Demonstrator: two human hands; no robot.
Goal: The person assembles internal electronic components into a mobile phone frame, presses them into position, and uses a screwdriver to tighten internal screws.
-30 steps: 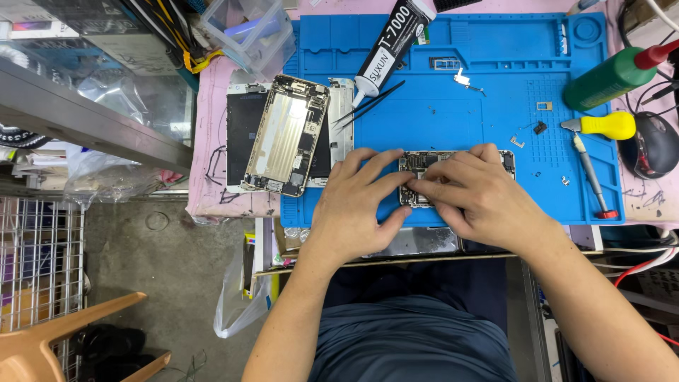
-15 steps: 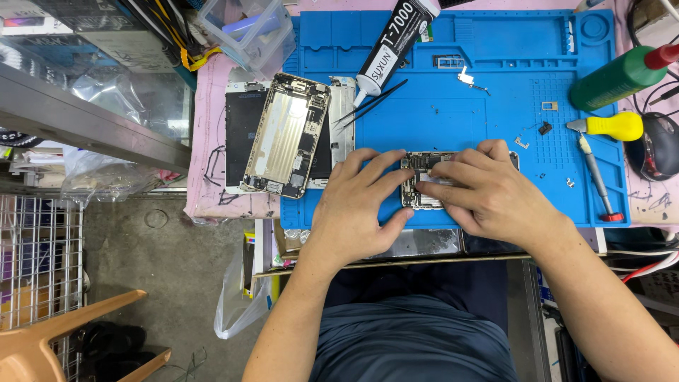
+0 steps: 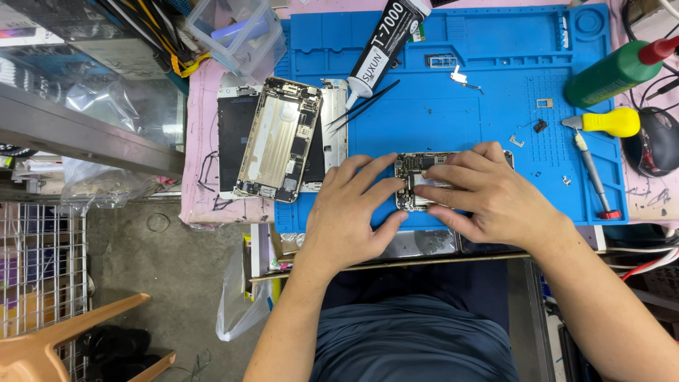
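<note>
An opened phone body (image 3: 417, 170) with bare circuitry lies flat on the blue work mat (image 3: 460, 120), near its front edge. My left hand (image 3: 353, 212) grips the phone's left end, fingers curled over it. My right hand (image 3: 488, 198) covers the phone's right half and presses its fingertips onto the inner parts. Most of the phone is hidden under both hands. Black tweezers (image 3: 364, 105) lie on the mat just beyond my left hand.
A gutted gold phone shell (image 3: 276, 138) rests on stacked phone screens at the left. A black glue tube (image 3: 385, 42), green bottle (image 3: 612, 71), yellow-handled tool (image 3: 612, 122), screwdriver (image 3: 594, 177) and small loose parts (image 3: 541, 126) sit on or near the mat. A clear plastic box (image 3: 237, 32) stands at back left.
Both hands stay on the opened phone. The fingers shift slightly over its inner parts. The phone has not moved on the mat.
</note>
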